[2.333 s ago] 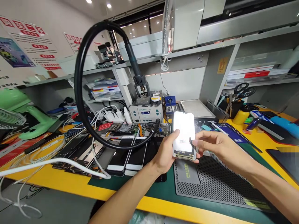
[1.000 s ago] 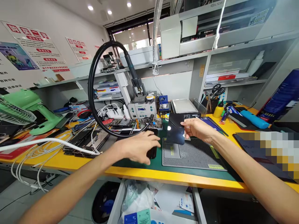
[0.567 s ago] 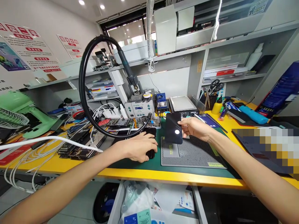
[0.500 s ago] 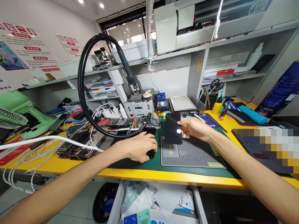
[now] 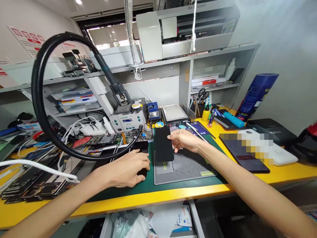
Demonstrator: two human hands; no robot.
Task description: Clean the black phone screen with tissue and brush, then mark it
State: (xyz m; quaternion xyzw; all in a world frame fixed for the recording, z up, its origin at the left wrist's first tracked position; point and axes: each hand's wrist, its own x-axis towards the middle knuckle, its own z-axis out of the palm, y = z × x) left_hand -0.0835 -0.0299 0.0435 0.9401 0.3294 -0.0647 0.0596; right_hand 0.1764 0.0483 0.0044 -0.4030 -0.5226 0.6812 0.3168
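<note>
My right hand (image 5: pixel 184 140) pinches a thin black phone screen (image 5: pixel 163 144) by its right edge. The screen is tilted up above a grey perforated mat (image 5: pixel 188 168). Beside it, a black phone (image 5: pixel 143 146) lies on the green work mat (image 5: pixel 148 186). My left hand (image 5: pixel 132 167) is laid across this phone, its fingers curled over the right edge and the thumb near the lower end. Part of the phone is hidden beneath the hand.
A hot-air station (image 5: pixel 128 119) stands behind my left hand, its thick black hose (image 5: pixel 37 99) looping over the bench. Phone parts (image 5: pixel 37 181) are piled at left. A dark tablet-like device (image 5: pixel 244 153) lies at right. Below the edge, a drawer (image 5: pixel 196 219) is pulled out.
The view has turned to the right, so the scene sits further left. The phone screen has lost its bright reflection and looks matt. Both hands keep their holds.
</note>
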